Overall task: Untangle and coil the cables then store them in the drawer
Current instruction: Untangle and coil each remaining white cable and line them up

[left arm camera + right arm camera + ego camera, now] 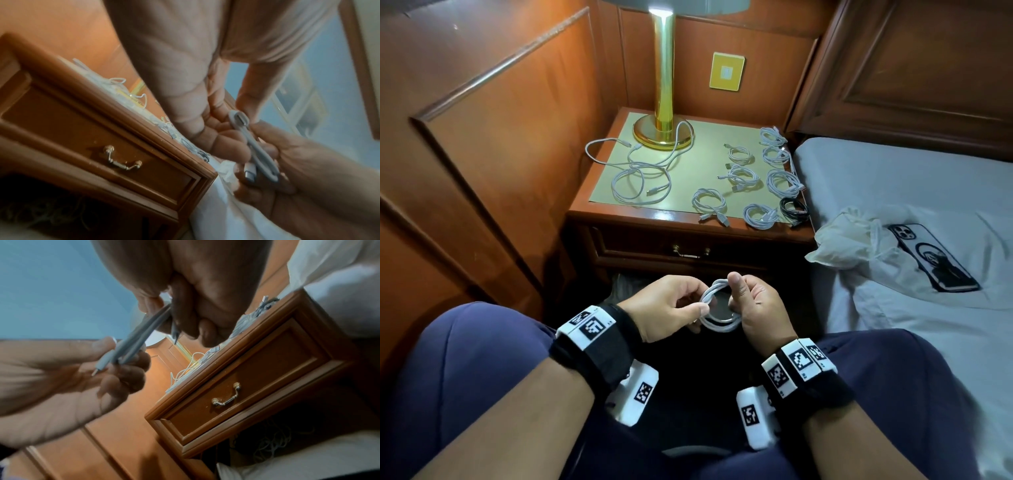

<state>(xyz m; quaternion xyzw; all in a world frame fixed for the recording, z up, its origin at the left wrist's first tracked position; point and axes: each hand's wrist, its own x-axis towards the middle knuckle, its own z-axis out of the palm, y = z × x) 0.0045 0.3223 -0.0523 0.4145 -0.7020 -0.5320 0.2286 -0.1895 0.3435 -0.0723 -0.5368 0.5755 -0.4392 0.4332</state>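
My left hand (667,306) and right hand (758,308) both pinch one coiled white cable (719,308), held between them above my lap. Beyond, the closed drawer (690,251); on the nightstand (619,219) above lie more coiled cables (779,180) and loose cables (640,171).

A white cable (719,305) is wound into a small coil and held in the air above the lap, one plug end sticking out of the loops. On the bench (619,209) lie seven coiled white cables (780,181), one coiled black cable (794,209) at the front right corner, and a loose, tangled white cable (640,171) by the left edge. The drawer (688,251) beneath is closed.
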